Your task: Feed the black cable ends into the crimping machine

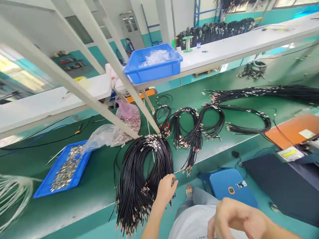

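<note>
A large bundle of black cables (129,166) lies bent in an arch on the green table, with white labels along its top and copper-coloured ends hanging over the front edge. My left hand (167,187) is at the bundle's right side, its fingers curled closed around cables there. Close to my body, away from the table, my right hand (236,217) has its fingers bent inward. Whatever is between those fingers, if anything, is hidden. Smaller looped cable bundles (185,124) lie right of the big one.
A blue tray of small metal parts (83,162) and a bag of terminals (133,122) sit to the left. White shelf posts (109,53) rise behind the bundle. A blue bin (154,74) stands on the shelf; a blue stool (229,186) is below, at right.
</note>
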Demonstrator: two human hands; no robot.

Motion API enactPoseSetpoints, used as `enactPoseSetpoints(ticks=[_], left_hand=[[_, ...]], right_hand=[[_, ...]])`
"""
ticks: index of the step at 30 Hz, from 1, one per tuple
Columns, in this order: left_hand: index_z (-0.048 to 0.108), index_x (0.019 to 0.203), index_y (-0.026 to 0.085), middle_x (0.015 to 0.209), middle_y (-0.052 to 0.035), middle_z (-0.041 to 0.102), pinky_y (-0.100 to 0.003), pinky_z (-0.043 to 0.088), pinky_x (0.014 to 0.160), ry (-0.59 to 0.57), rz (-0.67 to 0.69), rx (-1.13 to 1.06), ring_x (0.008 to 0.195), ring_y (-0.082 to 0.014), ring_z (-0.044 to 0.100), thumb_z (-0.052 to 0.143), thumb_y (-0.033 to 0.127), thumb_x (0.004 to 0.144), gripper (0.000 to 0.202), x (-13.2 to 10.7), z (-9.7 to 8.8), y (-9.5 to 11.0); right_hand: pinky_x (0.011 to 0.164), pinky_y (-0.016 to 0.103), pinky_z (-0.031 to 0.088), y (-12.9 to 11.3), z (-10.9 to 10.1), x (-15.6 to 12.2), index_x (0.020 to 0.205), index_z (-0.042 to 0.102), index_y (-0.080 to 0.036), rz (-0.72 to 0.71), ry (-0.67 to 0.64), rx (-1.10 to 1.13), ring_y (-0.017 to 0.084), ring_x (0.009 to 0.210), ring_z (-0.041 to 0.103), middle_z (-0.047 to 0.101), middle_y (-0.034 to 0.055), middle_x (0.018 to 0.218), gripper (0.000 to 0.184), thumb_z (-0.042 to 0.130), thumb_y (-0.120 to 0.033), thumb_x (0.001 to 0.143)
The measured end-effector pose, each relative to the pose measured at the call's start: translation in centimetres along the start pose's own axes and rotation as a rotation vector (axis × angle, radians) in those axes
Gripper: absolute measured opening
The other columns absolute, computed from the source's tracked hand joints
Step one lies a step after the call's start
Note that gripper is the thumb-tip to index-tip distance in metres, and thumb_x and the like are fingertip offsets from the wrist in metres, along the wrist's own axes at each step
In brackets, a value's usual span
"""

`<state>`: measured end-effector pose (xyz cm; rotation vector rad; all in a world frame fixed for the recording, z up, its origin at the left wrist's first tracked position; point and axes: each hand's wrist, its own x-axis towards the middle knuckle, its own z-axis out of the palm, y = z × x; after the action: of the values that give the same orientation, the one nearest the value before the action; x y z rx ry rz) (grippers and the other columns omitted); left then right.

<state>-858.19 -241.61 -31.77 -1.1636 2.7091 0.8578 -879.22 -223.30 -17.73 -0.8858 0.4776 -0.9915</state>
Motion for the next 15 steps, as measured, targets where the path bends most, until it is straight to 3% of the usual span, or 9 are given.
enactPoseSetpoints(ticks=[2,5,9,12,15], left_hand=[[0.060,0.120,0.020,0.117,-0.0097,0.062,-0.037,0.044,0.097,-0.013,0.085,-0.024,0.112,-0.0230,0.058,0.042,0.028,0.094,0.032,2.4,1.6,0.6],[0.048,0.141,0.024,0.146,-0.0105,0.045,-0.042,0.035,0.111,-0.046,0.175,-0.043,0.135,-0.0261,0.043,0.047,0.026,0.091,0.050,5.3,4.1,2.0],[0.027,0.155,0.027,0.164,-0.0098,0.020,-0.049,0.023,0.119,-0.091,0.180,-0.030,0.148,-0.0318,0.025,0.057,0.026,0.085,0.076,8.2,6.2,2.2],[0.023,0.156,0.024,0.163,-0.0123,0.023,-0.049,0.027,0.117,-0.138,0.191,-0.003,0.146,-0.0334,0.030,0.058,0.027,0.084,0.081,9.6,7.0,2.0],[0.029,0.155,0.023,0.157,-0.0142,0.036,-0.051,0.032,0.114,-0.165,0.250,0.055,0.140,-0.0351,0.039,0.051,0.027,0.089,0.070,10.3,7.7,2.5]], right_hand=[[0.089,0.043,0.048,1.1,-0.7,0.4,0.066,0.058,-0.017,-0.040,0.227,0.082,0.012,0.047,0.049,0.053,0.0008,0.052,0.069,0.058,-0.085,0.068],[0.095,0.045,0.043,3.3,-3.3,0.5,0.076,0.061,-0.018,0.072,0.494,0.081,0.015,0.051,0.055,0.054,0.0007,0.052,0.063,0.060,-0.081,0.070],[0.078,0.035,0.045,7.8,-8.8,0.9,0.083,0.062,-0.018,0.252,0.887,0.033,0.017,0.063,0.057,0.060,0.0048,0.069,0.057,0.064,-0.074,0.069],[0.071,0.030,0.043,11.4,-12.0,1.0,0.084,0.060,-0.018,0.289,1.069,0.065,0.015,0.065,0.056,0.061,0.0036,0.076,0.053,0.063,-0.070,0.072],[0.062,0.026,0.040,14.0,-13.4,0.4,0.077,0.059,-0.017,0.301,1.214,0.122,0.012,0.058,0.055,0.061,0.0021,0.069,0.047,0.066,-0.063,0.070]])
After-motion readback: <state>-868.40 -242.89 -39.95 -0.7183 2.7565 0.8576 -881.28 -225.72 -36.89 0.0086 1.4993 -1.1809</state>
